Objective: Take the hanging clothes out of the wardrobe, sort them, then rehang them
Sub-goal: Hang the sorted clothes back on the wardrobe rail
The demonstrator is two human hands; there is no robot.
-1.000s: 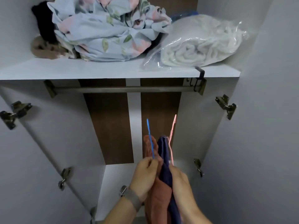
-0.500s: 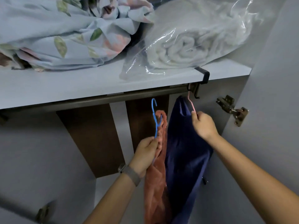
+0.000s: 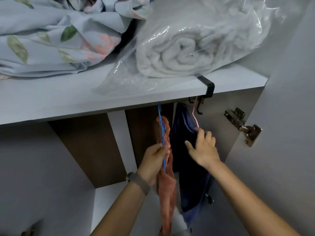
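Left hand [image 3: 154, 160]: fingers curled round the wire of a blue hanger [image 3: 162, 133], gripping it below the shelf. The hanger carries an orange-brown garment [image 3: 166, 189] that hangs down past the wrist to the bottom edge of the view. The top of the blue hanger reaches up behind the front edge of the white shelf [image 3: 68, 103]; whether its hook sits on a rail cannot be told, since the shelf hides that area.

Right hand [image 3: 203, 148]: fingers spread and relaxed, holding nothing, blurred. Its fingertips lie just beside the lower end of a pink hanger [image 3: 194, 114], against the navy garment [image 3: 189, 167]; actual contact with the wire cannot be confirmed. The pink hanger rises to the underside of the shelf near a black bracket [image 3: 208, 87] clipped over the shelf edge, with small black hooks below it. The navy garment hangs from it, directly right of the orange-brown garment, the two touching along their length.

A grey band [image 3: 139, 182] is worn on the left wrist.

On the shelf: a crumpled pale blue floral fabric [image 3: 56, 38] at left, and a rolled white towel in a clear plastic bag [image 3: 190, 48] at right, the bag overhanging the front edge slightly.

A metal door hinge [image 3: 242, 125] is fixed to the right wall of the wardrobe. The back panel [image 3: 88, 147] shows dark brown sections divided by a white strip
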